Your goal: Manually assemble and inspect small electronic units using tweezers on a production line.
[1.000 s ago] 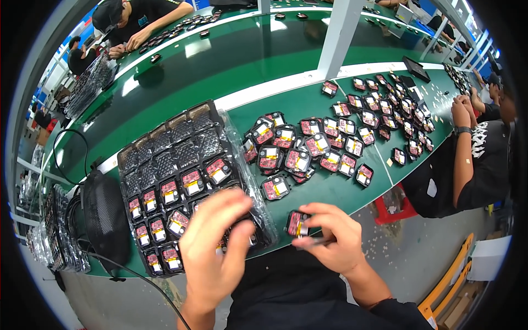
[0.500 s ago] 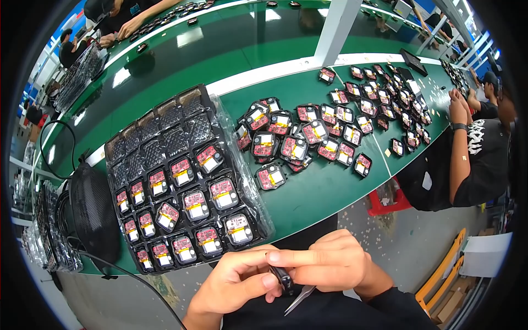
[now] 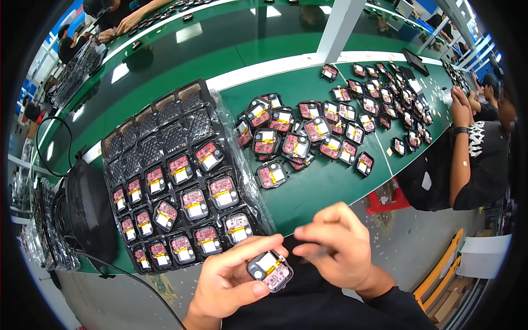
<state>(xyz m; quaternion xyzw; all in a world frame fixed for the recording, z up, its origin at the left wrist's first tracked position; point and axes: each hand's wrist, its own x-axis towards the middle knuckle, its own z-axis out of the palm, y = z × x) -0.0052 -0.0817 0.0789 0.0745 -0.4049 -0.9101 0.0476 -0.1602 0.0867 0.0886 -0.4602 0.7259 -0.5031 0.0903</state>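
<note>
My left hand grips a small rounded-square electronic device by its edges, thumb at the lower side. Its open face is turned up, showing a red circuit board, a white block, yellow tape and a round silver part in a black housing. To its right, apart from it, hovers my right hand with fingers bent and smeared by motion. A grey blur between those fingers looks like the tweezers; their tips cannot be made out. Left of my hands, a black moulded tray holds several similar devices.
Many more such devices lie heaped on the green bench. A black mesh bag and a cable are at the left. A white post rises behind. A co-worker sits at the right, near a red stool.
My right hand has moved up and away from the device. In my left hand the device has turned from edge-on to open face up. The tweezers, clear before, are now blurred.
</note>
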